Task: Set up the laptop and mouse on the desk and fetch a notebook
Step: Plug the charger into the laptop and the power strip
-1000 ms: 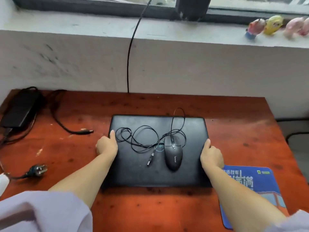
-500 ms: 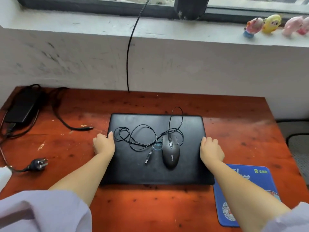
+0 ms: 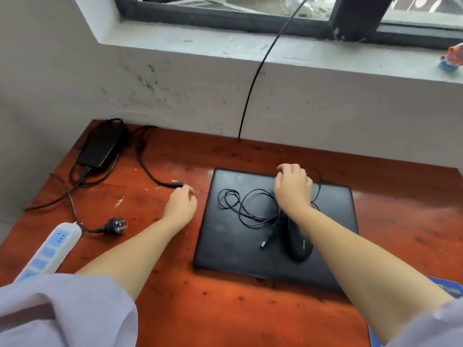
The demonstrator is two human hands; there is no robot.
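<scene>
A closed black laptop (image 3: 233, 236) lies flat on the red-brown desk (image 3: 213, 309). On its lid rests a black wired mouse (image 3: 299, 246), with its thin cable (image 3: 240, 206) in loose loops and the USB end lying free. My right hand (image 3: 292, 189) is over the lid's far edge, fingers bent down and holding nothing that I can see; my forearm crosses over the mouse. My left hand (image 3: 181, 202) is just left of the laptop, fingers loosely curled, close to the charger's barrel connector (image 3: 176, 184). No notebook is in view.
A black power adapter (image 3: 99, 149) with tangled cords sits at the desk's far left corner. A white power strip (image 3: 47, 249) and a loose plug (image 3: 116, 225) lie at the left edge. A blue mouse pad (image 3: 448, 289) peeks in at right. A black cable (image 3: 250, 96) runs down the wall.
Both hands have let go of the laptop's sides. My left hand moved left toward the charger connector, my right hand moved up over the lid's far edge. The view swung left.
</scene>
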